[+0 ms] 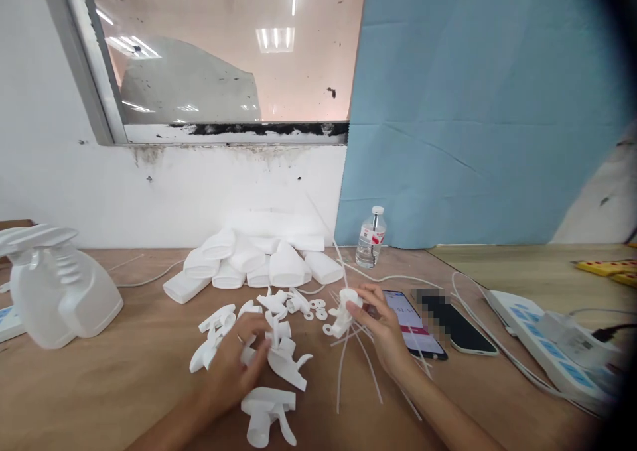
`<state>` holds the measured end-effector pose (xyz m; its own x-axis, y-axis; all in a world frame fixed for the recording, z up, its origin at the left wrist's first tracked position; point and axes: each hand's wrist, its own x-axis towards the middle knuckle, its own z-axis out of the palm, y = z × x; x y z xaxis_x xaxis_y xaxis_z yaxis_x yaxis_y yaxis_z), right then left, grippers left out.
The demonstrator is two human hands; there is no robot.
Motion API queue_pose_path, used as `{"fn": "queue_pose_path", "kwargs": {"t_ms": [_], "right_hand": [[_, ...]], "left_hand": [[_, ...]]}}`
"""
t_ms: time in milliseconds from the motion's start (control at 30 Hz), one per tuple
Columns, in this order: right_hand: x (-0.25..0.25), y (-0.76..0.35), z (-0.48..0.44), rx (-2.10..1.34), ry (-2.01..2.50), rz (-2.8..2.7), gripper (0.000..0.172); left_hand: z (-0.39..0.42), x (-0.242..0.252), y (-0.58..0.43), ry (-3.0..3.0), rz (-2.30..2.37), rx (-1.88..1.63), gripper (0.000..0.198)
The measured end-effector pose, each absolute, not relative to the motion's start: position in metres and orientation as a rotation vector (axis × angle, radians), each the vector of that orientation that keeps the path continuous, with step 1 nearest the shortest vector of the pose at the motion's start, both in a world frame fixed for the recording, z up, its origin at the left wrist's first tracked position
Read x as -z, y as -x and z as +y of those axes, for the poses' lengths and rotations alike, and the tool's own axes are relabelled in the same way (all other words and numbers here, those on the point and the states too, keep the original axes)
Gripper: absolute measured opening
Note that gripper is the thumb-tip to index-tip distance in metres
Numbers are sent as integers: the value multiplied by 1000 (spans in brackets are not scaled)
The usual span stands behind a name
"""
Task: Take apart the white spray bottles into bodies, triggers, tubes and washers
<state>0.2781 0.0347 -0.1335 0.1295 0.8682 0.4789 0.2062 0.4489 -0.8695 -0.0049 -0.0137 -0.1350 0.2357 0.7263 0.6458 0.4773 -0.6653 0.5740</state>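
Observation:
My right hand (381, 325) is closed round a white spray trigger head (342, 315). A thin clear dip tube (340, 255) rises from that head, leaning up and to the left. My left hand (236, 358) is over a cluster of loose white trigger heads, its fingers apart and close to one trigger head (283, 345); whether they touch it is unclear. Nearer to me lies another trigger head (269, 411) on its own. Small white ring washers (318, 308) sit between the hands. Several loose dip tubes (342, 375) spread out beneath my right hand.
White empty-looking bottles (249, 258) are piled against the wall. Two spray bottles (54, 292) stand at left. A water bottle (371, 239) is at the back. On the right are a lit phone (411, 325), a dark phone (460, 325) and a power strip (542, 338) with cables.

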Motion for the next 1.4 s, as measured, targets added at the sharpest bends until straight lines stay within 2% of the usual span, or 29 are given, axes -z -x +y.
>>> {"fn": "queue_pose_path", "kwargs": {"t_ms": [133, 233, 367, 467, 567, 633, 700, 767, 867, 933, 1000, 1133, 1267, 1333, 1400], "right_hand": [[132, -256, 15, -1069, 958, -1372, 30], [136, -238, 1, -1291, 933, -1299, 33], [146, -219, -13, -1406, 872, -1338, 39], [152, -211, -23, -1456, 771, -1496, 37], [153, -210, -29, -1435, 724, -1670, 42], [153, -213, -31, -1335, 753, -1797, 40], [152, -217, -30, -1054, 812, -2006, 28], [153, -221, -25, -582, 750, -2277, 16], [153, -227, -14, 159, 458, -2502, 17], [148, -234, -4, 444, 355, -2499, 20], [138, -249, 8, 552, 381, -2441, 21], [113, -302, 40, 611, 725, -2250, 30], [113, -347, 69, 672, 927, -2339, 21], [120, -361, 80, 662, 949, -2438, 21], [124, -373, 84, 604, 1100, -2420, 24]], "left_hand": [[-38, 146, -8, -2781, 846, -1248, 42], [-41, 154, -7, -2720, 871, -1229, 56], [-38, 164, -5, -2496, 915, -1185, 79], [-38, 166, -5, -2326, 968, -1176, 84], [-38, 163, -5, -2359, 977, -1130, 73], [-38, 159, -5, -2437, 978, -1081, 54], [-37, 155, -2, -2560, 969, -1076, 42], [-36, 151, 0, -2763, 902, -1107, 39], [-36, 143, 2, -2983, 790, -1145, 33], [-38, 137, 4, -3000, 753, -1197, 27], [-39, 129, 7, -2921, 762, -1284, 20], [-43, 119, 15, -2476, 839, -1394, 7], [-50, 136, 1, -2450, 612, -1324, 25], [-58, 154, -13, -2495, 490, -1327, 21], [-67, 170, -27, -2432, 377, -1236, 27]]}}
